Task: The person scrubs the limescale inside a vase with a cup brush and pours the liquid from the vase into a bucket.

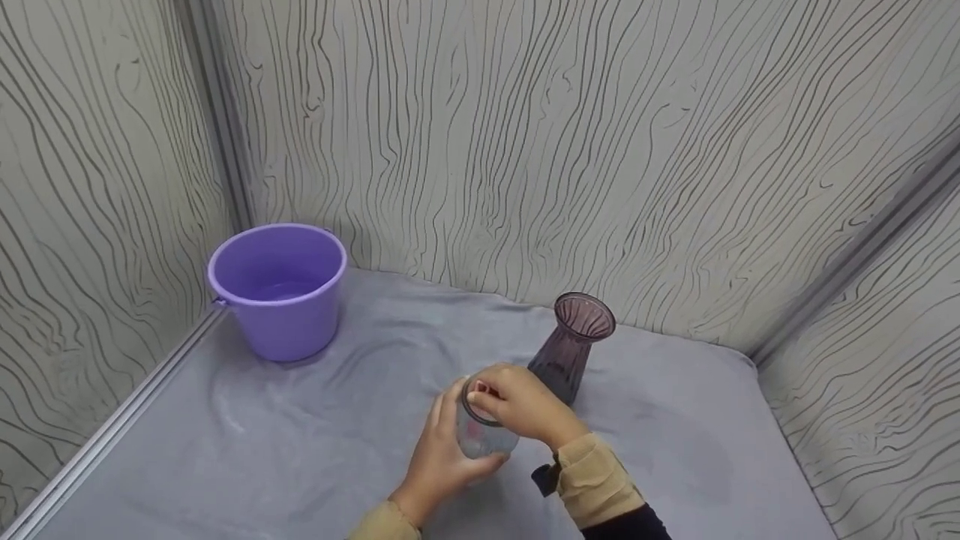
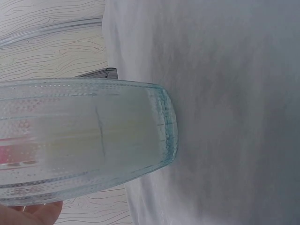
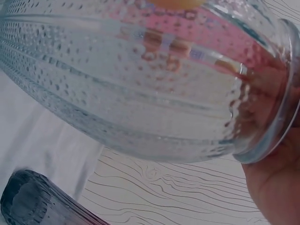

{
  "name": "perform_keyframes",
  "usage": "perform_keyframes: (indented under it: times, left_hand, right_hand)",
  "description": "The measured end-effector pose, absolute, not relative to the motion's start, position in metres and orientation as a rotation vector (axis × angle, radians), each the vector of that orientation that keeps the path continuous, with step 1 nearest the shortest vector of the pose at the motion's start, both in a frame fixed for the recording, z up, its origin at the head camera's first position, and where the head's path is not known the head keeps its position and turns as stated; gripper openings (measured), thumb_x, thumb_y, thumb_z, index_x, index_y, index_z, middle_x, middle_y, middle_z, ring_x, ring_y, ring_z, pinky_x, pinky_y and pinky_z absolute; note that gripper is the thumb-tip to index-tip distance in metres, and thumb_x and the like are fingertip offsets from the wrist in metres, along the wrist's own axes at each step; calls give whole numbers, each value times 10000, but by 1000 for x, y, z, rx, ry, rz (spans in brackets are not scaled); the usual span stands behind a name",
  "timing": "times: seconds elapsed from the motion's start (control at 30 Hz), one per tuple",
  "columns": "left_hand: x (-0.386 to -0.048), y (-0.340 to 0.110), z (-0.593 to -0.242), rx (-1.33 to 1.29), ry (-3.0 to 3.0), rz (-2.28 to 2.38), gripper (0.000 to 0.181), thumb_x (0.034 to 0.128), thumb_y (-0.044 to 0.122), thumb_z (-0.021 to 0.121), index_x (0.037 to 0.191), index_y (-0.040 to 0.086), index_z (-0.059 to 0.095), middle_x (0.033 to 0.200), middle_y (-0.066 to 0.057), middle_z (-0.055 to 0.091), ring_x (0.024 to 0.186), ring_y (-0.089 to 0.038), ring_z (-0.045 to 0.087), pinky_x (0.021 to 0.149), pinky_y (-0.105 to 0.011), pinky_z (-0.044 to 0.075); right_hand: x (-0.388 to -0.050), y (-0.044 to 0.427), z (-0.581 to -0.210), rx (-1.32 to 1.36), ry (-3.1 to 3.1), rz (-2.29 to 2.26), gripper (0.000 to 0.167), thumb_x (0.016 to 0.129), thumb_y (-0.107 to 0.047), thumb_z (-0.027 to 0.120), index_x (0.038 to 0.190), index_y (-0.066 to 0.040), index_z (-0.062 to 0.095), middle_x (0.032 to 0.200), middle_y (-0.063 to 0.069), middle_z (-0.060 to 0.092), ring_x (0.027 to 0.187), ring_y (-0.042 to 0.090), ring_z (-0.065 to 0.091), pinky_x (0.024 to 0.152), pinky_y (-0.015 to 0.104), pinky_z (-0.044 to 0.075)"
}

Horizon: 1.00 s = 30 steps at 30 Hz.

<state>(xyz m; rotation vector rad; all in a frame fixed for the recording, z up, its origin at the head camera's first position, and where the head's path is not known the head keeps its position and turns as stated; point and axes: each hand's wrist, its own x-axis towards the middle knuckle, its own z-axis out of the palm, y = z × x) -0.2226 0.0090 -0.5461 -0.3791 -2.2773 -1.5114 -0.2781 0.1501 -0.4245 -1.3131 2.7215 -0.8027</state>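
Note:
A clear, dimpled glass vase (image 1: 489, 444) with ribbed sides is tilted in front of the person. The left hand (image 1: 439, 459) grips it round the side, fingers on the far left and thumb along the near side. At its rim is the right hand (image 1: 525, 405), its curled fingers inside the mouth, pinching a pink printed piece (image 3: 211, 40). Most of that piece shows only blurred through the glass, so its kind is unclear. Just behind the right hand stands a purple fluted vase (image 1: 574, 345), partly hidden. Whether the clear vase's base touches the cloth, I cannot tell.
A purple bucket (image 1: 296, 326) stands at the back left corner. Grey cloth (image 1: 660, 435) with wrinkles covers the table. Wood-patterned panels (image 1: 480, 135) rise behind and on both sides, and a metal rail (image 1: 112, 435) runs along the left edge.

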Motion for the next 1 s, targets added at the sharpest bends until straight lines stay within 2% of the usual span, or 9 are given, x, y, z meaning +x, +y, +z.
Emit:
perform_keyframes:
  times: [0.13,0.33,0.47,0.67,0.9,1.0]
  left_hand:
    - [-222,10,-546,-388,-2275,-1534,1027,752,381,901,1550,133,304,1458,-100,438,1304,-268,478,1035,-510,462]
    - [-222,10,-546,-373,-2283,-1531,1032,740,388,906,1545,121,318,1427,-86,461,1283,-246,493,1031,-498,465]
    - [-222,9,-546,-368,-2288,-1522,1036,739,397,904,1547,116,319,1420,-84,466,1281,-247,496,1026,-503,466]
    - [-221,9,-545,-358,-2292,-1532,1040,730,350,915,1548,104,321,1445,-111,454,1300,-271,486,1033,-521,455]
    - [-222,9,-545,-361,-2295,-1523,1044,735,421,899,1547,107,322,1446,-119,456,1299,-268,488,1038,-515,454]
    - [-221,9,-545,-361,-2298,-1528,1043,738,402,902,1551,117,314,1443,-121,451,1297,-272,491,1034,-522,455]
  right_hand:
    - [-277,150,-424,-1297,2709,-818,162,991,-150,644,847,-85,683,788,-48,585,740,58,480,696,271,454]
    - [-276,146,-425,-1403,2754,-708,269,940,-61,672,698,-102,561,669,-98,441,661,42,403,650,250,395]
    - [-275,145,-426,-1453,2778,-682,302,906,-24,694,664,-104,531,640,-103,403,646,48,389,645,255,389]
    - [-275,143,-429,-1479,2831,-646,290,893,-16,697,672,-113,536,659,-86,441,666,75,414,664,272,416]
    - [-273,145,-435,-1553,2906,-649,156,910,-13,697,774,-73,651,717,-17,572,702,106,496,690,315,479]
    - [-273,145,-434,-1535,2890,-663,202,937,-39,685,748,-77,627,691,-25,536,680,100,475,704,323,470]
